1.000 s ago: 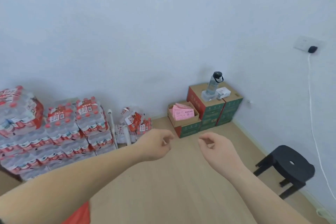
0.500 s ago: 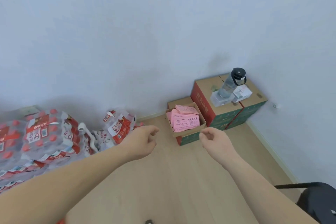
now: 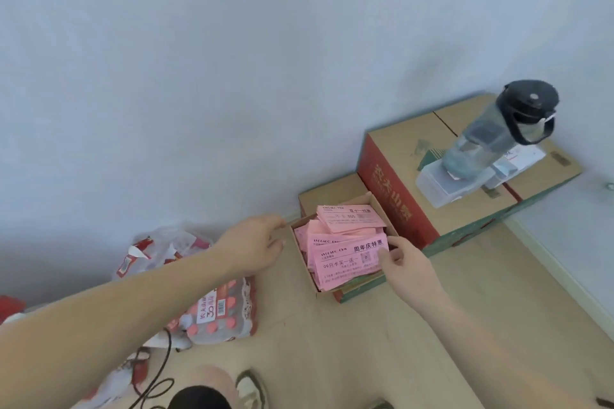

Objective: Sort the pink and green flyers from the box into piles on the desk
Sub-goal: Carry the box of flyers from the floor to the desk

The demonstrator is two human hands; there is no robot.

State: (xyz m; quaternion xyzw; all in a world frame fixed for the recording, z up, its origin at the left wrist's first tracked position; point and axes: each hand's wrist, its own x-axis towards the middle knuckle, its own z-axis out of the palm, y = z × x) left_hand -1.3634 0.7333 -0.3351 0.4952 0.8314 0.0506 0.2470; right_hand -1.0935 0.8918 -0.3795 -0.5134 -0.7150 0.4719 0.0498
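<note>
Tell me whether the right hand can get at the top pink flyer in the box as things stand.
Probably yes: the right hand is at the right edge of the top pink flyer, the box is open-topped and nothing covers it.

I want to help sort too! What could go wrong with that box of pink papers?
The pink flyers lie loose and heaped in the open box; tipping it could spill them. The water bottle stands on a plastic case on the carton beside it; a bump might topple it. A black cable loops on the floor near the foot and could trip someone.
</note>
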